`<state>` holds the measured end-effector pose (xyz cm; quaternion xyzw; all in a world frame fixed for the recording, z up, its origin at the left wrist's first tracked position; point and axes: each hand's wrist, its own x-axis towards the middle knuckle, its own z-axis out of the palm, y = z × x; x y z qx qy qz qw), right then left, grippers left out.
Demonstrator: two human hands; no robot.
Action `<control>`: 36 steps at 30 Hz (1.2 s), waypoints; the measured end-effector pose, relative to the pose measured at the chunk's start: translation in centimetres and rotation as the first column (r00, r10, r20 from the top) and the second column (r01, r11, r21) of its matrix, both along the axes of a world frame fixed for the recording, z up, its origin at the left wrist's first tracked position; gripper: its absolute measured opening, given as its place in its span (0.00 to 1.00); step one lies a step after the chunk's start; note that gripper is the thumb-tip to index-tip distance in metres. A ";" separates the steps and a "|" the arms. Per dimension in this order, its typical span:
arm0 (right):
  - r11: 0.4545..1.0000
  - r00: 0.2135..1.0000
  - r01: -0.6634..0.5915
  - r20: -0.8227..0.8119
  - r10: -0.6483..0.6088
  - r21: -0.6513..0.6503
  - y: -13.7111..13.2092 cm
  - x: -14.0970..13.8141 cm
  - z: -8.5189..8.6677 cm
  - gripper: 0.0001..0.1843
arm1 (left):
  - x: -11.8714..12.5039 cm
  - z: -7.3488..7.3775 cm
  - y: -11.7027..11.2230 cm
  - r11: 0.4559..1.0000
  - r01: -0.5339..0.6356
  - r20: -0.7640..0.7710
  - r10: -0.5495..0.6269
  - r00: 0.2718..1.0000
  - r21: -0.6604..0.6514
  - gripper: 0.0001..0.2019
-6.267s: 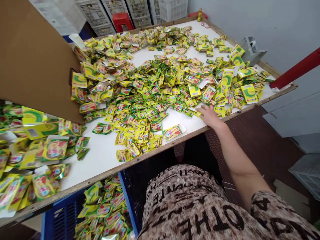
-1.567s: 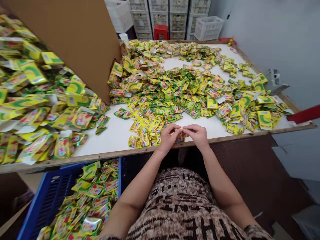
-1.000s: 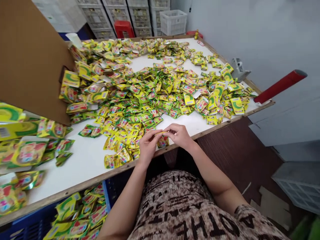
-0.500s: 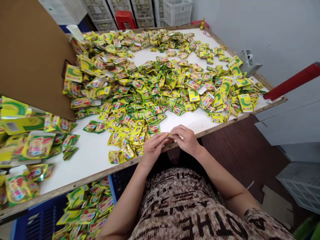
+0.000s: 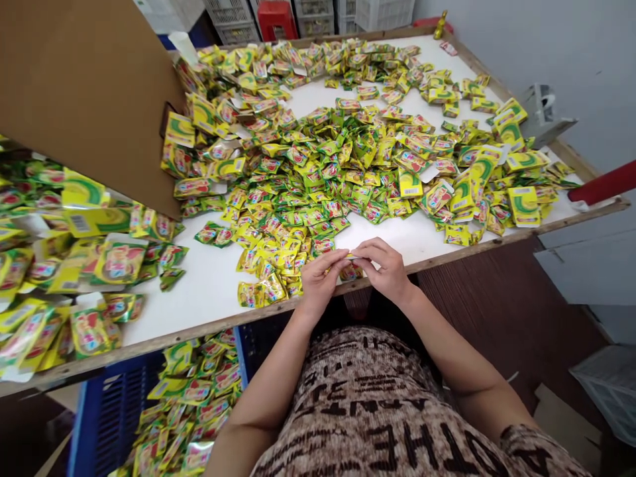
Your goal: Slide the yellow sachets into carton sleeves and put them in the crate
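At the table's near edge, my left hand [image 5: 320, 275] and my right hand [image 5: 385, 268] meet with their fingertips pinched together. Between them they grip a small yellow packet [image 5: 352, 257], seen nearly edge-on and mostly covered by fingers. Another packet [image 5: 350, 271] shows just below, partly hidden by the hands. Left of my left hand and beyond it spreads a big heap of yellow and green sachets [image 5: 318, 179] with red fruit pictures. Some flat printed cartons [image 5: 410, 183], a few with flaps standing open, lie among them.
A brown cardboard sheet [image 5: 94, 86] stands upright at the left, near more cartons [image 5: 119, 258]. Below the table a blue crate [image 5: 106, 411] holds many packets. A tape dispenser [image 5: 541, 109] and a red bar [image 5: 609, 185] are at the right. A wooden rim [image 5: 193, 338] edges the table.
The view has swung left, so the table and heap appear farther right. Both hands stay together at the near edge, and more of the yellow packet now shows between the fingertips.
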<state>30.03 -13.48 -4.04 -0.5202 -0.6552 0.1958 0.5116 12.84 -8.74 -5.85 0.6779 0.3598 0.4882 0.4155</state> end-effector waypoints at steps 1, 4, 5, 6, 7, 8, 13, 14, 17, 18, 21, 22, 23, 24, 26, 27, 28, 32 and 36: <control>1.000 1.000 0.002 0.000 -0.002 -0.006 0.1 0.0 0.0 0.08 | -0.1 -0.1 0.1 1.000 0.001 -0.011 -0.001 1.000 -0.021 0.10; 0.998 0.999 0.040 -0.030 -0.042 -0.049 0.2 0.2 -0.1 0.09 | -0.3 -0.1 0.4 0.985 0.129 -0.045 -0.135 0.990 -0.115 0.13; 0.997 0.997 0.053 -0.045 -0.056 -0.061 0.1 0.3 -0.2 0.10 | -0.3 -0.2 0.5 0.976 0.170 -0.049 -0.178 0.983 -0.137 0.14; 0.996 0.996 0.062 -0.059 -0.066 -0.067 0.1 0.4 -0.2 0.10 | -0.4 -0.2 0.5 0.970 0.191 -0.050 -0.200 0.978 -0.148 0.15; 0.996 0.995 0.065 -0.067 -0.069 -0.069 -0.1 0.5 -0.2 0.10 | -0.4 -0.2 0.5 0.970 0.190 -0.050 -0.200 0.979 -0.149 0.15; 0.996 0.995 0.064 -0.069 -0.068 -0.065 -0.2 0.6 -0.2 0.10 | -0.4 -0.3 0.5 0.972 0.181 -0.050 -0.190 0.981 -0.147 0.15; 0.995 0.994 0.086 -0.060 -0.090 -0.057 -0.4 0.5 0.2 0.08 | 0.1 -0.4 0.3 0.977 0.172 -0.037 -0.178 0.983 -0.123 0.14; 0.993 0.992 0.107 -0.063 -0.110 -0.059 -0.4 0.5 0.2 0.07 | 0.3 -0.4 0.3 0.979 0.174 -0.038 -0.180 0.983 -0.110 0.13; 0.986 0.985 0.164 -0.044 -0.166 -0.040 -0.1 0.5 -0.1 0.05 | 0.6 -0.2 0.2 0.984 0.175 -0.056 -0.177 0.983 -0.033 0.13; 0.985 0.985 0.168 -0.032 -0.169 -0.024 -0.1 0.5 -0.3 0.05 | 0.7 -0.1 0.2 0.984 0.179 -0.064 -0.178 0.982 0.003 0.14; 0.989 0.989 0.145 0.000 -0.145 0.018 -0.6 0.8 -1.0 0.05 | 0.6 -0.3 -0.1 0.972 0.211 -0.097 -0.201 0.975 0.101 0.15; 0.990 0.990 0.140 0.009 -0.140 0.025 -0.8 1.0 -1.2 0.05 | 0.6 -0.4 -0.2 0.967 0.222 -0.105 -0.209 0.972 0.124 0.16; 0.990 0.990 0.138 0.016 -0.138 0.029 -1.1 1.2 -1.2 0.05 | 0.6 -0.6 -0.3 0.963 0.230 -0.108 -0.216 0.970 0.141 0.16; 0.991 0.991 0.132 0.022 -0.133 0.025 -1.2 1.4 -1.1 0.05 | 0.7 -0.9 -0.4 0.961 0.234 -0.105 -0.220 0.970 0.149 0.16; 0.996 0.995 0.093 0.026 -0.092 -0.015 -0.7 2.0 -0.8 0.05 | 1.2 -1.3 -0.5 0.964 0.223 -0.085 -0.213 0.973 0.143 0.16; 0.996 0.996 0.087 0.021 -0.086 -0.037 0.1 2.3 -0.6 0.06 | 1.4 -1.4 -0.5 0.969 0.212 -0.073 -0.204 0.976 0.126 0.15; 0.993 0.995 0.104 0.018 -0.103 -0.054 1.3 2.6 -0.4 0.07 | 1.7 -1.3 -0.5 0.976 0.193 -0.061 -0.187 0.980 0.104 0.14; 0.938 0.934 0.339 0.142 -0.327 -0.070 8.4 3.2 -0.7 0.11 | 0.4 0.5 -1.4 0.998 0.037 0.002 -0.037 0.999 -0.057 0.12; 0.903 0.870 0.386 0.399 -0.288 -0.190 13.2 3.0 -2.4 0.12 | -7.5 1.4 -4.0 0.975 0.070 -0.090 -0.091 0.992 -0.213 0.09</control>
